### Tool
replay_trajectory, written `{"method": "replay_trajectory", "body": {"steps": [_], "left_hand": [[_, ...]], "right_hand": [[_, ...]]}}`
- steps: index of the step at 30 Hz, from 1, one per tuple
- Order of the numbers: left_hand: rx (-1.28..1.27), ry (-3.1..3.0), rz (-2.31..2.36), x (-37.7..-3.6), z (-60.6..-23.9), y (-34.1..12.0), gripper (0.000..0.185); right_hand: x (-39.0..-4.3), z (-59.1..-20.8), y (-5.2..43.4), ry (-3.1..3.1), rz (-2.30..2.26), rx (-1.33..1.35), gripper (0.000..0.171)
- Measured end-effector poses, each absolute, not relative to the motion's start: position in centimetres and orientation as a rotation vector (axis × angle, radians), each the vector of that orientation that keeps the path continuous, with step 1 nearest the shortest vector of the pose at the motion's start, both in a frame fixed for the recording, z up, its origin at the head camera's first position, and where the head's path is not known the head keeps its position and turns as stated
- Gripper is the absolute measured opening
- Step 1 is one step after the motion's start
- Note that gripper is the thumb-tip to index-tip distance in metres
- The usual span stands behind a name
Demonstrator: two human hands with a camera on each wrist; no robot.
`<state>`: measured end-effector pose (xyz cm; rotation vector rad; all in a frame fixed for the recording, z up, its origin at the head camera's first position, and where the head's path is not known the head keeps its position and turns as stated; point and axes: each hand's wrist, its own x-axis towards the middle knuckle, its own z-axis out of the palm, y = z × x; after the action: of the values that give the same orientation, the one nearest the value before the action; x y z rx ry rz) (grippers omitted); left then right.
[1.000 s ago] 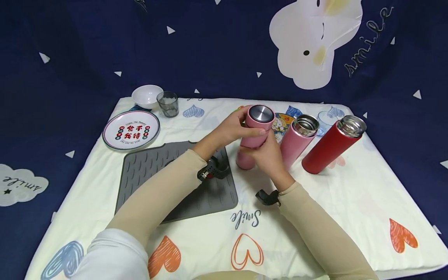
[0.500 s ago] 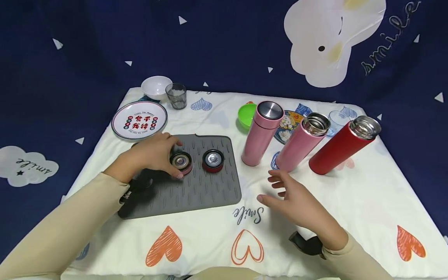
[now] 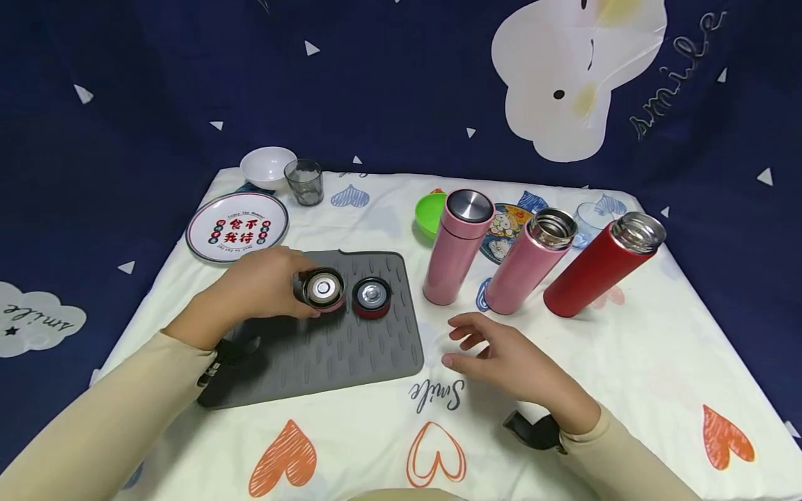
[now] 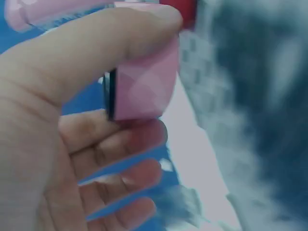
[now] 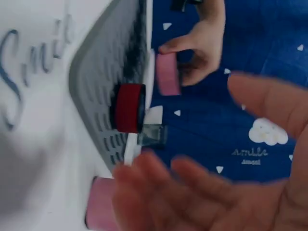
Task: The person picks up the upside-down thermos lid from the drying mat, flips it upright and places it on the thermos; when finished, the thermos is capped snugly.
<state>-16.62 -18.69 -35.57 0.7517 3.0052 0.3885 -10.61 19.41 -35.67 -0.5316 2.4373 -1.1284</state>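
Note:
My left hand point(image 3: 266, 284) pinches a pink bottle lid point(image 4: 144, 86) between thumb and fingers, its inner side facing up in the head view. The lid is held over the grey drying mat point(image 3: 351, 355). Beside it on the mat lies a red bottle lid point(image 3: 372, 298), upside down. My right hand point(image 3: 501, 358) hovers over the cloth right of the mat, fingers loosely bent and holding nothing. Beyond it stand a capped pink bottle point(image 3: 455, 250), an uncapped pink bottle point(image 3: 529, 263) and an uncapped red bottle point(image 3: 601, 268).
At the back left are a white plate with red characters point(image 3: 237, 228), a white bowl point(image 3: 268, 165) and a grey glass point(image 3: 304, 182). Behind the bottles sit a green bowl point(image 3: 429, 214), a patterned plate point(image 3: 501, 226) and a clear glass dish point(image 3: 589, 219).
Both hands have let go of the capped pink bottle, which now stands on its own. My left hand moved to the mat and took hold of the pink lid; the right drew back toward me.

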Motion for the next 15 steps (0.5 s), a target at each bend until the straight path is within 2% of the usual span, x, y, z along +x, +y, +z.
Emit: {"method": "replay_trajectory", "body": {"steps": [4, 9, 12, 15], "left_hand": [[1.046, 3.053, 0.425, -15.1, -33.2, -15.0, 0.063], [1.341, 2.978, 0.438, -13.4, -32.4, -9.8, 0.062], [1.388, 2.957, 0.441, -13.1, -32.5, -8.2, 0.064], [1.332, 2.965, 0.502, -13.3, -32.6, -7.6, 0.073]], "right_hand": [[-11.6, -35.6, 18.0, 2.298, -1.238, -0.601, 0.054], [-12.1, -35.7, 16.0, 2.124, -1.397, -0.548, 0.053], [-11.8, -35.7, 15.5, 2.122, -1.487, -0.504, 0.041], [-11.7, -35.6, 15.6, 2.247, -1.550, -0.505, 0.030]]}}
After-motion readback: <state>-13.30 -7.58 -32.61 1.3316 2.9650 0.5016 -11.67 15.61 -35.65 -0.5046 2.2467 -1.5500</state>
